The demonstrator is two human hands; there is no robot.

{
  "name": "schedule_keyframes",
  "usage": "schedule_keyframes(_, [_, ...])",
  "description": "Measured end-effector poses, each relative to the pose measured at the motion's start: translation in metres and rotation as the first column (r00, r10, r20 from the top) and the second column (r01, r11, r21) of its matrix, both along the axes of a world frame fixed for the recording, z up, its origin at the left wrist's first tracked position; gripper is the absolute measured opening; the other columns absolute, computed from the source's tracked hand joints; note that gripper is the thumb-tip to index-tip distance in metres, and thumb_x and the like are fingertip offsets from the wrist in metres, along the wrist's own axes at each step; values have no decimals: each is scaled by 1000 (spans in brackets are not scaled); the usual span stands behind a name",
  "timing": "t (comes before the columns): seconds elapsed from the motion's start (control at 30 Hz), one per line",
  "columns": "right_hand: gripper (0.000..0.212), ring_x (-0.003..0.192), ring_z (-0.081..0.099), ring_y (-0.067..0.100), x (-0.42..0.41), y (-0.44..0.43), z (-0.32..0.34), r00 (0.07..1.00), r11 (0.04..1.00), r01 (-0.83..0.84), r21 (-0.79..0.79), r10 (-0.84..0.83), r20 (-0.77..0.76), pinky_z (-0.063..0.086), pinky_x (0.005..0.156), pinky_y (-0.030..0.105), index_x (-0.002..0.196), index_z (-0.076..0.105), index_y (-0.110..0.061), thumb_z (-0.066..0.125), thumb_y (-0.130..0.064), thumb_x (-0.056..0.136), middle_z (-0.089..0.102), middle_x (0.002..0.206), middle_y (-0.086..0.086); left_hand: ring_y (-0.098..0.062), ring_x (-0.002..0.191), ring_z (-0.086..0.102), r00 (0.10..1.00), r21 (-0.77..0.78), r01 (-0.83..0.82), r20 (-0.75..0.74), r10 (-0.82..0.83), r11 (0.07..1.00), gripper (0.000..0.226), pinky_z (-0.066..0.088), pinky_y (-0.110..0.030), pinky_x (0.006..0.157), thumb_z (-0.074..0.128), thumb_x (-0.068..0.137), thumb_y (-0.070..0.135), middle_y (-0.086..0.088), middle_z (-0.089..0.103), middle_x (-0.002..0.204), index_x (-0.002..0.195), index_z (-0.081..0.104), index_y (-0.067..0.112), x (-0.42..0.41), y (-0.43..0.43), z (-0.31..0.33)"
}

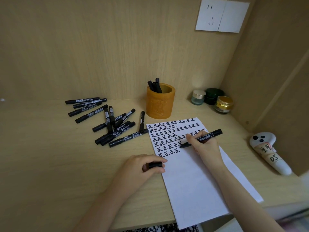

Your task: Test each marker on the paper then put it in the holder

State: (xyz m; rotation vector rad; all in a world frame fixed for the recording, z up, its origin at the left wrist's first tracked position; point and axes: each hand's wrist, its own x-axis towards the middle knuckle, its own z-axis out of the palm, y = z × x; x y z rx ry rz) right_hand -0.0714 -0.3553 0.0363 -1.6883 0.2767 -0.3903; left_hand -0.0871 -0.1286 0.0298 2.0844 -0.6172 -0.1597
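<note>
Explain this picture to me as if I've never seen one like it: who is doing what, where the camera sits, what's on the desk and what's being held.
No machine here: a person works with two bare hands. The one picture comes from a camera on the person's head, looking forward and down.

The right hand holds an uncapped marker, its tip at the paper, where rows of the same black character are already written. The left hand holds the cap and rests at the paper's left edge.

On the desk, left of the paper, lies a pile of capped markers. Behind the paper stands the holder, with a few markers in it. Three small jars sit in the corner, and a white controller lies at the right. A wall socket is above.
</note>
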Motion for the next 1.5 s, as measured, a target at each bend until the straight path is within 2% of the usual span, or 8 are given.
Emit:
schedule_keyframes(0.2, [29,41,46,-2,-1,2,0,1000,999,-26,-27,26,-4,32,46,10,62,53,-15,71,-13,85,50,42,-17,-6,77,63,1000,7,-6,-9,6,1000,23,47,-17,66,68,80,36,29,69,92,99,65,49,2,1,-4])
schedule_keyframes(0.37, [29,52,48,-1,-1,2,0,1000,998,22,-58,-21,17,36,51,8,62,53,-15,71,-12,85,52,61,-3,-9,76,63,1000,-1,-11,-14,11,1000,23,50,-27,70,69,79,35,29,69,90,98,66,48,1,0,-5])
schedule_keyframes(0.53, [32,46,44,-3,0,1,-1,998,996,60,-70,-59,18,33,47,9,60,50,-17,70,-12,85,48,55,-6,-16,76,63,1000,4,-9,-10,9,1000,23,52,-35,72,69,79,37,30,69,89,97,65,50,2,0,-6])
schedule_keyframes(0.73, [32,45,45,-3,1,-1,-2,999,998,41,-50,-40,21,33,48,8,60,52,-16,70,-12,86,46,44,-18,-15,77,64,1000,12,-10,-13,11,1000,23,52,-34,73,68,79,38,29,69,91,97,65,51,2,0,-6])
schedule_keyframes(0.9, [31,52,49,0,-1,1,0,1000,998,27,-61,-26,8,36,50,9,61,51,-15,70,-12,85,53,59,-3,-13,77,65,1000,10,-9,-4,9,1000,22,53,-34,73,67,79,38,30,68,91,97,64,52,1,0,-5])
schedule_keyframes(1.1, [26,43,52,-10,-6,5,7,1000,998,-15,-64,16,11,32,45,5,71,43,-7,61,3,87,50,38,-19,-17,78,65,1000,9,-8,2,8,1000,24,53,-39,74,67,79,41,29,68,91,98,63,54,2,0,-6])
schedule_keyframes(1.37, [32,48,46,-5,-2,1,2,999,998,38,-57,-37,18,34,49,7,62,48,-14,68,-6,86,47,60,-2,-13,70,61,1000,9,-9,7,9,1000,22,50,-29,68,67,79,40,31,68,90,95,63,55,1,0,-5])
schedule_keyframes(1.5, [30,51,49,-3,-2,1,1,999,996,40,-84,-38,25,33,48,6,63,48,-13,66,-6,86,51,47,-15,-7,75,63,1000,10,-2,10,2,1000,23,49,-19,67,68,80,38,32,68,90,96,63,53,1,0,-5])
